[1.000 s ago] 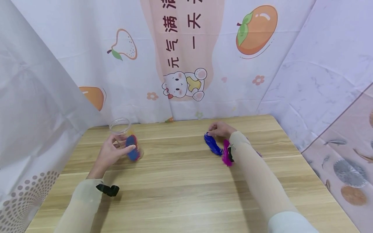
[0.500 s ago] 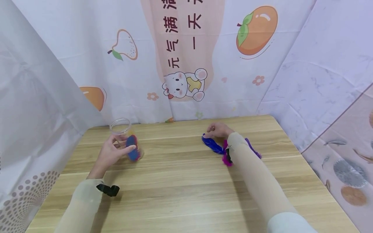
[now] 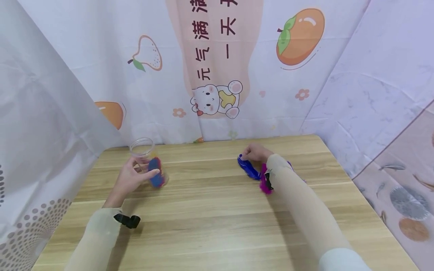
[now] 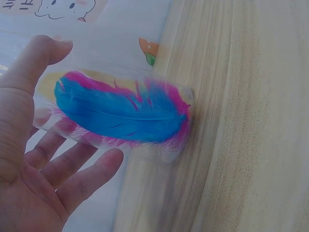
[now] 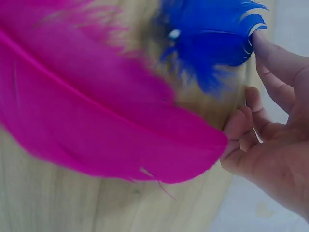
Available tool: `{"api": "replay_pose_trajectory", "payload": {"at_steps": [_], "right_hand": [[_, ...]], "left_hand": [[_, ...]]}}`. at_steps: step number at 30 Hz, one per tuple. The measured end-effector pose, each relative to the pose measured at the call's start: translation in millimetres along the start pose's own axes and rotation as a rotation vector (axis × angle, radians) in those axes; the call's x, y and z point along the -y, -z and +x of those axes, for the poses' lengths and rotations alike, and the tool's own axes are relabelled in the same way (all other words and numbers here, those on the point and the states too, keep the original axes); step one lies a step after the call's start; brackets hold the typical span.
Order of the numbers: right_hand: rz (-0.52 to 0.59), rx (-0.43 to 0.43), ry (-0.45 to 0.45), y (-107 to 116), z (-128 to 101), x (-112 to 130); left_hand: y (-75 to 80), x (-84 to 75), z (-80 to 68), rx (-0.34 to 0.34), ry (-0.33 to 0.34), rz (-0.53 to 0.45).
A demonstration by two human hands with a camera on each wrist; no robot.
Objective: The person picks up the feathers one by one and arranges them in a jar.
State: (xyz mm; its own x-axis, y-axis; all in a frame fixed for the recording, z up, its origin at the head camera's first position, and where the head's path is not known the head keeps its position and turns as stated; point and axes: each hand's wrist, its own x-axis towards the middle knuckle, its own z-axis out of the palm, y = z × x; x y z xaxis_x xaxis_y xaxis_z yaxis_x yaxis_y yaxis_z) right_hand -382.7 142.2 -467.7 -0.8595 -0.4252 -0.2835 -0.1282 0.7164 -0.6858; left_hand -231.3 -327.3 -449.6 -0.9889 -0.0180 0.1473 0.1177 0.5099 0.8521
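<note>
On the left of the head view, a clear jar [image 3: 141,148] stands on the table, with my left hand [image 3: 130,176] curled around its side. Inside it are feathers, a light blue one [image 4: 120,113] in front of a pink one [image 4: 174,94], plus something yellow behind. Over at the back right, my right hand [image 3: 256,153] pinches the tip of a dark blue feather [image 3: 249,169] between thumb and forefinger. A magenta feather [image 5: 96,111] lies close below that hand, partly covered by the wrist in the head view. A purple-blue feather [image 3: 290,164] peeks out beyond the right sleeve.
The wood-grain table [image 3: 200,210] extends between and in front of both arms. A white printed curtain [image 3: 162,86] hangs along its back edge, and more cloth hangs at both sides. Each wrist bears a small black camera mount [image 3: 127,220].
My right hand first shifted slightly left along the dark blue feather's tip, then came back right with the tip pinched. The left hand and jar keep their place.
</note>
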Motion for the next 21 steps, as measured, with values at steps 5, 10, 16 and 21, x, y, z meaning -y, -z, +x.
{"api": "replay_pose_trajectory", "payload": {"at_steps": [5, 10, 16, 21], "right_hand": [[0.151, -0.002, 0.017, 5.9, -1.5, 2.9], [0.158, -0.039, 0.048, 5.6, -2.5, 8.4], [-0.155, -0.025, 0.168, -1.4, 2.1, 8.8], [-0.173, 0.002, 0.269, -2.8, 4.4, 5.5]], "left_hand": [[0.7, -0.4, 0.5, -0.001, 0.005, 0.004], [1.6, 0.2, 0.9, -0.001, 0.003, 0.015], [0.2, 1.0, 0.0, 0.002, 0.012, 0.007], [-0.6, 0.8, 0.4, -0.005, -0.003, 0.003]]}}
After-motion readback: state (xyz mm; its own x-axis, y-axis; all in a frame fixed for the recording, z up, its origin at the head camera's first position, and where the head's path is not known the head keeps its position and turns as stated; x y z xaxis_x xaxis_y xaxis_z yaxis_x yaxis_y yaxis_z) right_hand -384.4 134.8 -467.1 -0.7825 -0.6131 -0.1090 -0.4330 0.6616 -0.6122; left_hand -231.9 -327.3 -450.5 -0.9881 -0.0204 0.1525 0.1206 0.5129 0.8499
